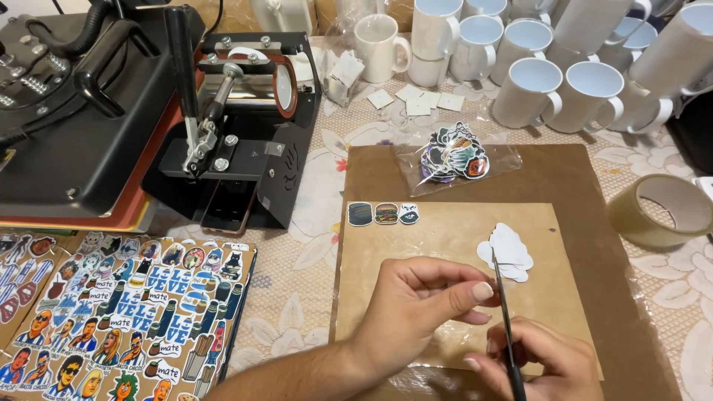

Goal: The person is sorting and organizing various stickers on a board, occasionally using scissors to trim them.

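My left hand (423,301) reaches over a brown board (445,238), its thumb and fingertips pinched at the shaft of a thin dark pointed tool (501,297). My right hand (538,364) grips that tool lower down, near the bottom edge. The tool's tip points at a small stack of white cut-out stickers lying face down (506,251). Three small stickers (383,214) lie in a row at the board's top left corner. A clear bag of coloured stickers (454,157) rests just beyond the board.
A black mug heat press (238,126) and a flat heat press (67,104) stand at the left. Printed sticker sheets (126,312) lie at the lower left. Several white mugs (535,67) crowd the back. A roll of brown tape (661,212) sits at the right.
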